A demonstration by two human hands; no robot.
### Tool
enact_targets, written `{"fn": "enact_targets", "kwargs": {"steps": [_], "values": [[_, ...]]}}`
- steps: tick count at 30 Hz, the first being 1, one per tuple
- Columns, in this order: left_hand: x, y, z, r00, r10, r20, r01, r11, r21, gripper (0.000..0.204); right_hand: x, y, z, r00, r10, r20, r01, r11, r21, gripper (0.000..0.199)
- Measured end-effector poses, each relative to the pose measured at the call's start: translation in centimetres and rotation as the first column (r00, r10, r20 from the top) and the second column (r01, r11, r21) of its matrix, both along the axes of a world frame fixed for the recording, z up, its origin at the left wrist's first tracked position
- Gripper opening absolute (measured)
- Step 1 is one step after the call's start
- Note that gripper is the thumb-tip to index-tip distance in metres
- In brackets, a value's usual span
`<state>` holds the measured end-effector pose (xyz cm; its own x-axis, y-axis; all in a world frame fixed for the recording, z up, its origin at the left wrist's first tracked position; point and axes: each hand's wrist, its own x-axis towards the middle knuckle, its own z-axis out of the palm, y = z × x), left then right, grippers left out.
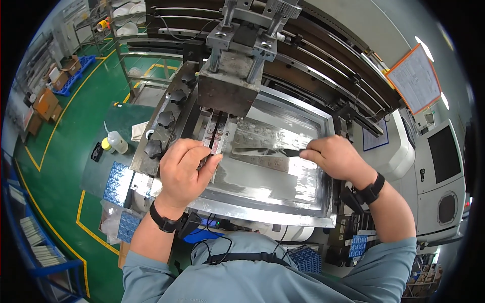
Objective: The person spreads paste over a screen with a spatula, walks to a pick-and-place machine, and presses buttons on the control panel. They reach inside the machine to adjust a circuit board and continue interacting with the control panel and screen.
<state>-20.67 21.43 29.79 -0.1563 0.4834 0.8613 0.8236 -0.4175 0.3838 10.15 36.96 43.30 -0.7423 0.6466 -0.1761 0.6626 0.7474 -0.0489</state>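
We see the left hand (184,169) pinching the squeegee blade (218,137) at centre frame; the right hand (336,157) grips a spatula (268,150) lying horizontal, tip toward the blade.

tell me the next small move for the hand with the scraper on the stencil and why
Probably a short pull of the scraper leftward across the stencil. The right hand grips its handle with the blade flat on the smeared silver paste, pointing toward the squeegee blades that the left hand touches. Paste streaks lie spread between the two hands, so gathering them toward the blades looks sensible.
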Motion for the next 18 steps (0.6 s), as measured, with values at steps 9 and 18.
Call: {"fn": "enact_targets", "kwargs": {"steps": [9,18], "values": [[0.4,-0.6,0.3,0.999,0.008,0.04,-0.007,1.0,-0.03,0.025,4.6,-5.9,1.6,0.749,-0.659,0.066,0.519,0.521,-0.677,0.041],[0.0,-1.8,0.8,0.989,-0.141,-0.052,0.146,0.982,0.119,0.024,8.4,-15.9,-2.1,0.483,-0.821,-0.303,0.635,0.567,-0.525,0.041]]}}
